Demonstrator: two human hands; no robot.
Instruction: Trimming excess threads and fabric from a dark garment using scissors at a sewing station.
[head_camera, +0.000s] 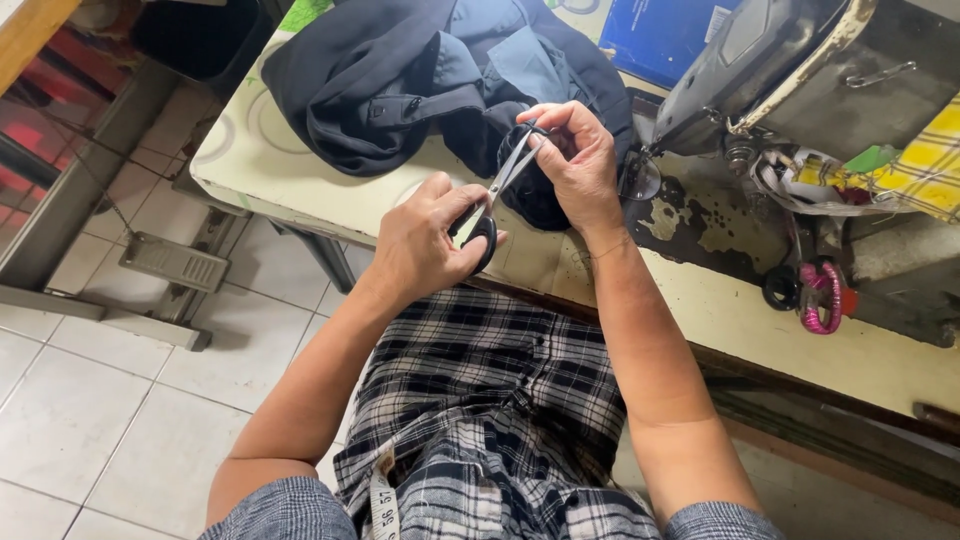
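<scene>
My left hand (425, 245) grips the black handles of a pair of scissors (497, 195), whose silver blades point up and to the right. My right hand (578, 165) pinches a fold of the dark navy garment (400, 85) right at the blade tips. The garment lies heaped on the pale table (250, 165), with a lighter blue-grey lining showing at its top. Both hands meet over the table's near edge, above my plaid-covered lap.
A grey sewing machine (800, 70) stands at the right on the worn table top. A pink ring and a black ring (815, 295) hang beside it. A yellow checked cloth (925, 165) lies far right. A measuring tape (383, 500) drapes on my lap. Tiled floor and a metal pedal frame (175, 262) lie left.
</scene>
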